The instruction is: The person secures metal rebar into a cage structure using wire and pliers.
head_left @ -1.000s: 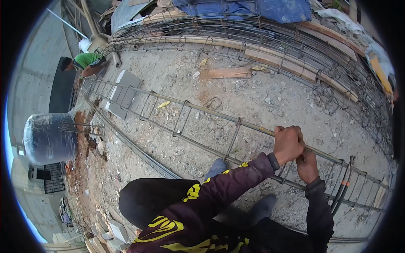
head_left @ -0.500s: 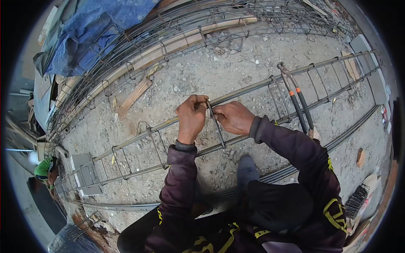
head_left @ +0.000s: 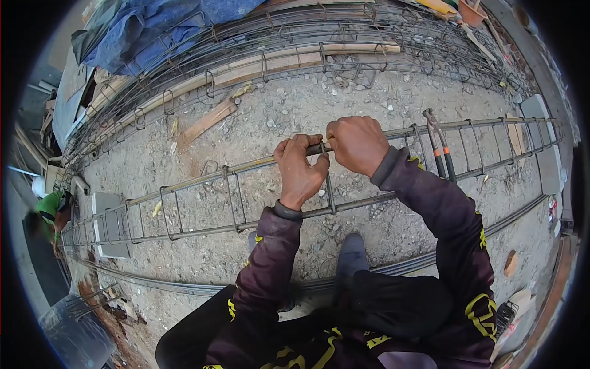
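A long rebar cage [head_left: 252,222] of parallel steel bars and cross stirrups runs across in front of me. My left hand [head_left: 301,169] is closed at its far bar, fingers and thumb around the top of a stirrup [head_left: 330,187]. Right beside it, my right hand [head_left: 359,147] makes a fist over the same bar; what its fingers pinch is hidden. Pincers [head_left: 439,144] with black and orange handles lean across the cage to the right of my right hand.
Concrete blocks [head_left: 110,224] sit under the cage ends. More rebar cages [head_left: 289,37] and a blue tarp [head_left: 147,37] lie beyond. Loose bars [head_left: 405,265] cross near my feet. A person in green [head_left: 50,208] bends at far left. A wood piece [head_left: 206,122] lies on the gravel.
My right hand has lifted from beside the stirrup to over the far bar and curled into a fist. My left hand has shifted its fingers at the joint. The view has moved somewhat.
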Demonstrator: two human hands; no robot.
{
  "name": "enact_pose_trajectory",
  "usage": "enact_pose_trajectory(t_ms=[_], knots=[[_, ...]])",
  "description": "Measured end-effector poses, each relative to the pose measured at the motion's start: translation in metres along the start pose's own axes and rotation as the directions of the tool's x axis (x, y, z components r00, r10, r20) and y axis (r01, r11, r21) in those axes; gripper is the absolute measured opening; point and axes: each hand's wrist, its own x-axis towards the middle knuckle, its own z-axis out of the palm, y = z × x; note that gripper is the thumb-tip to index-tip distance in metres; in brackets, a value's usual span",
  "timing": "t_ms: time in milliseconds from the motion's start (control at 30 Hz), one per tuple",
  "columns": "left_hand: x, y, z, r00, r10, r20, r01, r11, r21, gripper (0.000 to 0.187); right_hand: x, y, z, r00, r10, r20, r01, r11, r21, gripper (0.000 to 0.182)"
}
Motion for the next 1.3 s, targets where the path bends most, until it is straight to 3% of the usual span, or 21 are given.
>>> enact_pose_trajectory(t_ms=[67, 200, 367, 533, 633, 733, 833, 933, 1000, 1033, 1167, 1300], knots=[[-0.002, 0.001, 0.003, 0.998, 0.017, -0.056, -0.017, 1.0, 0.001, 0.031, 0.001, 0.003, 0.003, 0.995, -0.03, -0.098, 0.03, 1.0, -0.006, 0.008], [0.0, -0.012, -0.005, 0.997, 0.004, 0.082, -0.002, 1.0, -0.015, 0.033, -0.006, 0.008, 0.003, 0.989, -0.028, -0.143, 0.041, 0.995, 0.092, 0.007], [-0.002, -0.002, -0.001, 1.0, 0.011, -0.013, -0.011, 0.999, -0.033, 0.043, -0.003, 0.002, -0.007, 0.951, -0.279, -0.131, 0.255, 0.951, -0.176, 0.01], [-0.001, -0.002, 0.005, 0.995, -0.052, -0.087, 0.044, 0.994, -0.096, 0.074, 0.021, 0.002, -0.015, 0.764, -0.645, 0.007, 0.618, 0.728, -0.298, 0.014], [-0.001, -0.004, 0.007, 0.991, -0.066, -0.112, 0.054, 0.993, -0.107, 0.082, 0.04, 0.003, -0.021, 0.645, -0.758, 0.097, 0.75, 0.605, -0.266, 0.013], [-0.002, -0.005, 0.012, 0.983, -0.104, -0.152, 0.082, 0.986, -0.142, 0.082, 0.061, 0.004, -0.012, 0.621, -0.776, 0.11, 0.782, 0.605, -0.151, 0.011], [-0.001, -0.006, 0.013, 0.982, -0.106, -0.158, 0.085, 0.987, -0.133, 0.082, 0.073, 0.011, -0.001, 0.713, -0.684, 0.153, 0.696, 0.717, -0.037, 0.009], [-0.001, -0.007, 0.011, 0.982, -0.152, -0.108, 0.138, 0.982, -0.128, 0.076, 0.073, 0.018, 0.001, 0.877, -0.394, 0.276, 0.417, 0.909, -0.026, 0.01], [-0.001, -0.006, 0.009, 0.982, -0.155, -0.112, 0.137, 0.979, -0.151, 0.073, 0.07, 0.015, -0.003, 0.903, -0.208, 0.376, 0.279, 0.95, -0.144, 0.012], [-0.002, -0.005, 0.009, 0.981, -0.157, -0.113, 0.137, 0.977, -0.163, 0.071, 0.066, 0.011, -0.007, 0.902, -0.108, 0.417, 0.21, 0.955, -0.207, 0.014], [-0.001, -0.006, 0.008, 0.983, -0.148, -0.113, 0.13, 0.98, -0.151, 0.067, 0.062, -0.004, -0.016, 0.794, -0.216, 0.568, 0.37, 0.914, -0.169, 0.016], [-0.001, -0.002, 0.006, 0.988, -0.117, -0.096, 0.102, 0.983, -0.149, 0.066, 0.096, -0.01, -0.027, 0.755, -0.044, 0.654, 0.006, 0.998, 0.06, 0.022]])
